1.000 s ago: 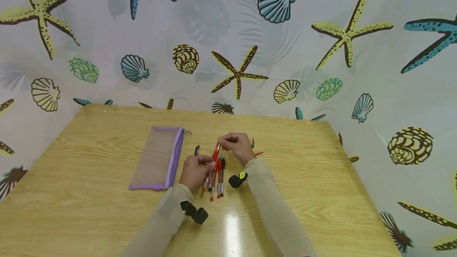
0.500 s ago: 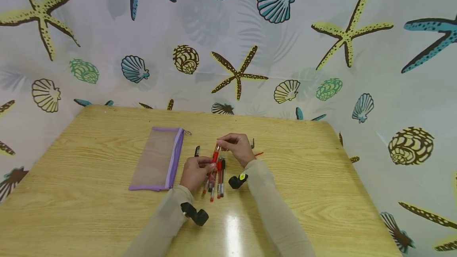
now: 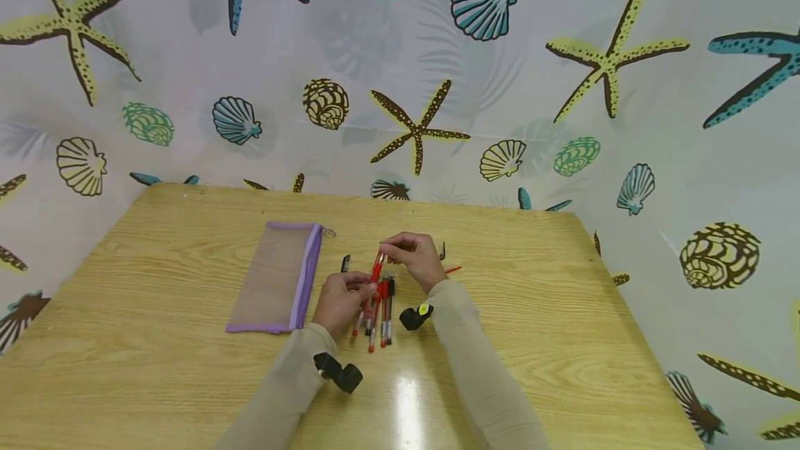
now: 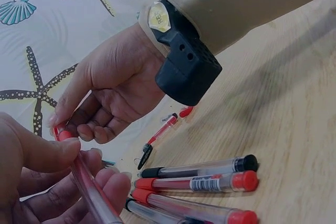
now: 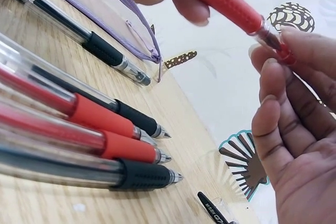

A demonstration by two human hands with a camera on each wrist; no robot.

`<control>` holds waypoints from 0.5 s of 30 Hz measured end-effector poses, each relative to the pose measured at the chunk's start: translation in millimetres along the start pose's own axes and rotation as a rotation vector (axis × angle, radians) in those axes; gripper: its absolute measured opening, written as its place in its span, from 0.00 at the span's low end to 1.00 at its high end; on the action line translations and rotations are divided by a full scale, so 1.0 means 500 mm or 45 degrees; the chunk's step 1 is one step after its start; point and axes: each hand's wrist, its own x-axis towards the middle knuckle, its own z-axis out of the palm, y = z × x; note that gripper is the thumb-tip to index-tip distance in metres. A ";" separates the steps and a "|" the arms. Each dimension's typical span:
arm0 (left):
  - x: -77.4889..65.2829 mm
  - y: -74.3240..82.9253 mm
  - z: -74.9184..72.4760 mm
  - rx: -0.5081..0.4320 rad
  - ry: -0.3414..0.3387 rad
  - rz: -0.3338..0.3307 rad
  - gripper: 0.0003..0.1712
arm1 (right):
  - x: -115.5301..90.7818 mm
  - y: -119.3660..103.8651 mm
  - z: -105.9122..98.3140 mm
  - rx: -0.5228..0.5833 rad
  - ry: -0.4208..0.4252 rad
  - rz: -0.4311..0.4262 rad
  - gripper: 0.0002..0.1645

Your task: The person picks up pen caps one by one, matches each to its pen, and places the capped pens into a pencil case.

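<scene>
My left hand (image 3: 337, 301) grips a clear-barrelled red gel pen (image 3: 377, 271), holding it tilted above the table with its tip pointing up and away. At that tip my right hand (image 3: 417, 259) pinches a small red piece (image 5: 285, 53), which looks like a pen cap; how far it covers the tip is unclear. Beneath the hands lie several red and black gel pens (image 4: 205, 183), side by side, with bare metal tips in the right wrist view. One black pen (image 5: 100, 45) lies apart, left of the others, partly hidden by my left hand in the head view.
A mesh zip pouch (image 3: 269, 276) with purple edging lies flat left of the pens. Beyond them are a loose black cap (image 5: 210, 208) and a thin red piece (image 3: 453, 269). Patterned cloth (image 3: 262, 54) rises behind the wooden table (image 3: 531, 269).
Both hands stay in nearly the same place on the red gel pen. The left hand and pen shift only slightly.
</scene>
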 end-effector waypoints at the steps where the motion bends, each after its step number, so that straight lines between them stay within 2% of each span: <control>1: 0.000 0.000 0.000 0.008 -0.001 0.001 0.14 | 0.001 0.001 0.000 0.001 -0.005 0.005 0.17; 11: 0.002 -0.003 -0.010 0.119 -0.011 0.034 0.14 | 0.000 0.000 0.003 -0.033 -0.027 0.014 0.21; 15: 0.000 0.001 -0.012 0.202 0.001 0.053 0.14 | 0.000 0.000 0.005 -0.044 -0.023 0.025 0.21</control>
